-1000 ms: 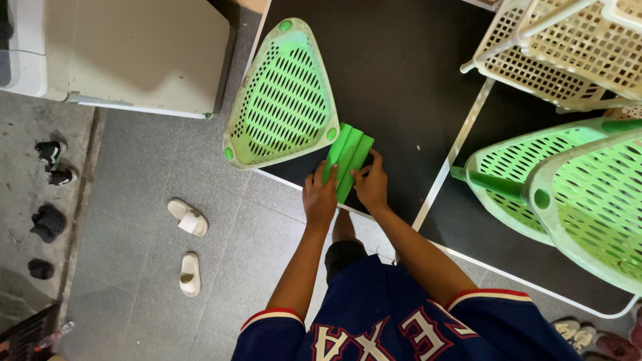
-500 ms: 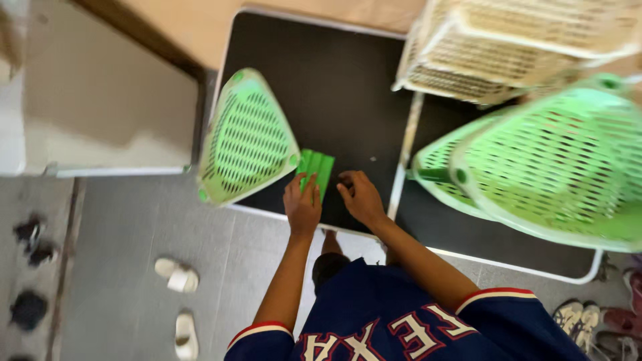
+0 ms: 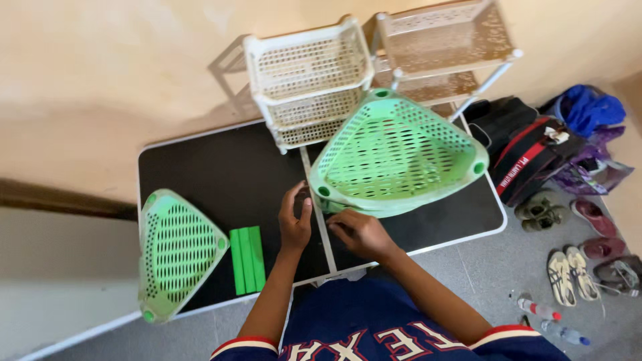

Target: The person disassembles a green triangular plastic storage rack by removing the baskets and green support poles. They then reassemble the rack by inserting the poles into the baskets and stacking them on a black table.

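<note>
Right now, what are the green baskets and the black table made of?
The stacked green baskets by both hands look like moulded plastic: even pale colour, slotted walls, a slight sheen. So does the single green basket on the left. The table has a matte black top with a white edge; it could be coated board or plastic, the look leaves that open.

A cream plaster wall (image 3: 100, 67) rises behind a black folding surface (image 3: 221, 170) with a white rim. Grey tiled floor (image 3: 528, 267) spreads to the right, where several shoes (image 3: 575, 274), 2 plastic bottles (image 3: 548, 317) and a heap of dark bags (image 3: 528, 150) lie. Soft daylight falls evenly; a dark ledge (image 3: 60, 200) runs along the left.
</note>
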